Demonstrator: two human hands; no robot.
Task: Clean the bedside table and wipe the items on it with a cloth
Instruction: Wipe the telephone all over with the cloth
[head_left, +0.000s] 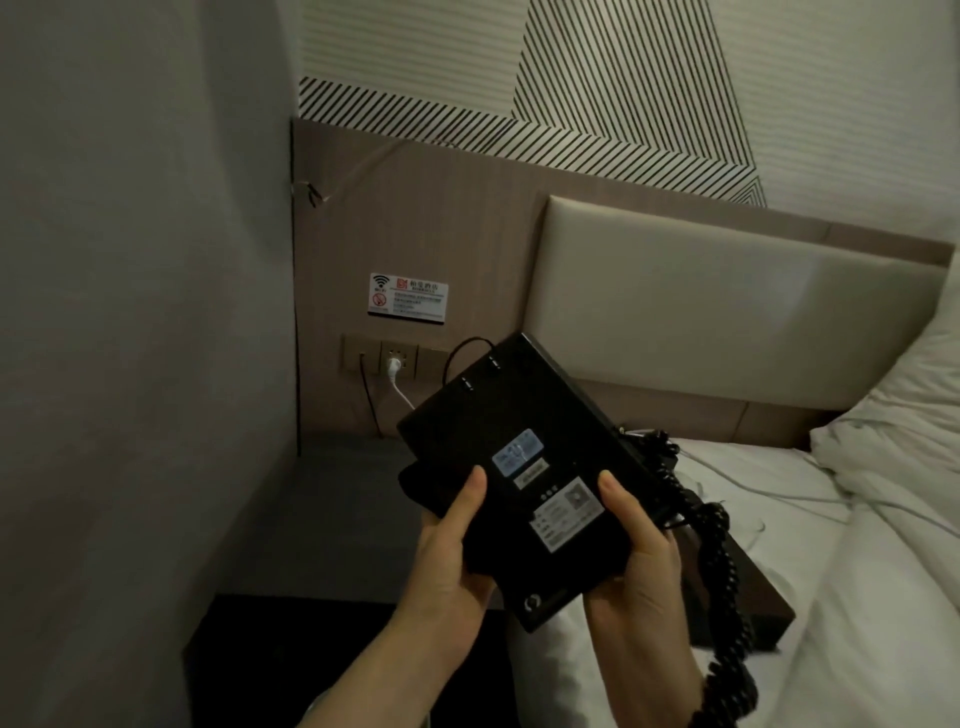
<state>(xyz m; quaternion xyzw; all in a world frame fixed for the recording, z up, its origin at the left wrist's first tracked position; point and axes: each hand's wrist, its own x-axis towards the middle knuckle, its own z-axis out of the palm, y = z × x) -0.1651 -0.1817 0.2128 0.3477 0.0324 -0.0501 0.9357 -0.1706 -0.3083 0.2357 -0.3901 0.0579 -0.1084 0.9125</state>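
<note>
Telephone lifted off the bedside table, underside up, mid-clean.

The left hand (447, 556) grips the telephone base (524, 467) together with a dark cloth (423, 486) at its left edge; the right hand (639, 540) clasps the right side. The bedside table (332, 519) below looks bare; whether it is already wiped, I cannot tell.

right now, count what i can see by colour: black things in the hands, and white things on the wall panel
black: 3, telephone base, coiled cord, dark cloth under the left hand
white: 2, wifi notice card, plug in the socket
total: 5
</note>
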